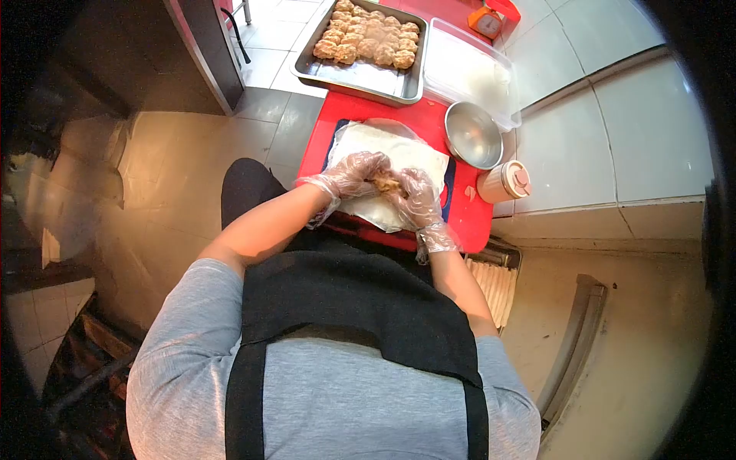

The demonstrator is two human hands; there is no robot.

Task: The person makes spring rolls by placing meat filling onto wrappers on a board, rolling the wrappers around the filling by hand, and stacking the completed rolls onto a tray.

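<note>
Both my hands wear clear plastic gloves and meet over a stack of thin white sheets. Between the fingertips is a small brown lumpy piece of food, partly hidden by the fingers. My left hand is closed on its left side. From the other side, my right hand is closed on the same piece. Under the sheets, a dark blue board shows at the edges, lying on a red table.
At the table's far end stands a metal tray with rows of brown lumpy food pieces. To the right are a plastic lid or container, a steel bowl, a lidded jar and an orange scale. A tiled wall borders the right.
</note>
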